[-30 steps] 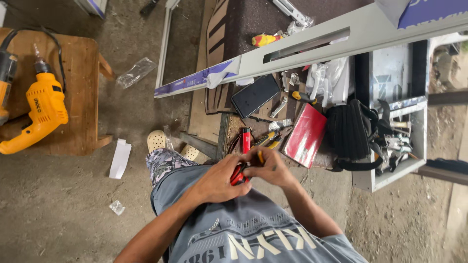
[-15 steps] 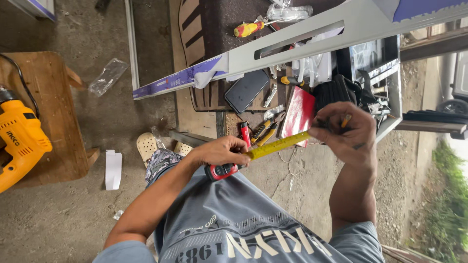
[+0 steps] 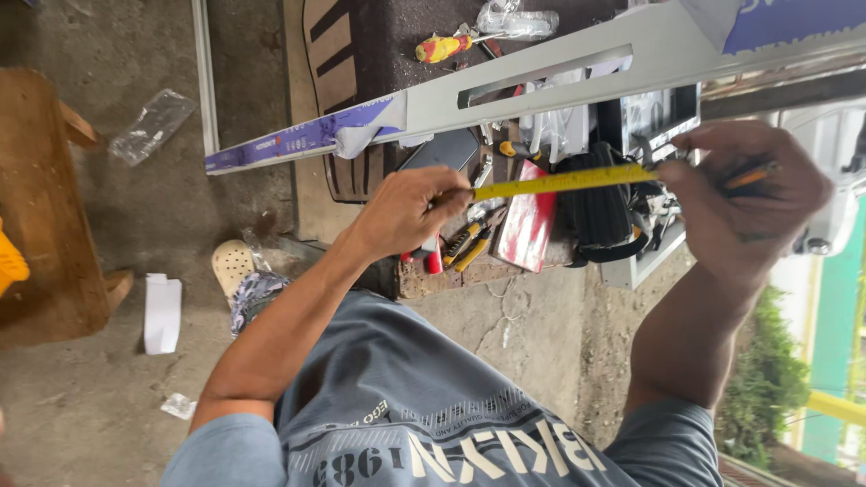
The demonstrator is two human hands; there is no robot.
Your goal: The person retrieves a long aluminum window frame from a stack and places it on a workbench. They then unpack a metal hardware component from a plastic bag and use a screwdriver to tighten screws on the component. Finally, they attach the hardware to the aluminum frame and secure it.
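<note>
Yellow tape measure (image 3: 564, 181) stretched between left hand (image 3: 410, 209) grip and right hand (image 3: 744, 194) grip, both closed on it

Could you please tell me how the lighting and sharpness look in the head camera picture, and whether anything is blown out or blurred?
In the head view, soft daylight without hard shadows; the yellow tape measure blade and left hand are fairly sharp; the right hand is slightly soft; the right edge beyond it is washed out and overexposed; the long grey metal profile shows no glare.
</note>
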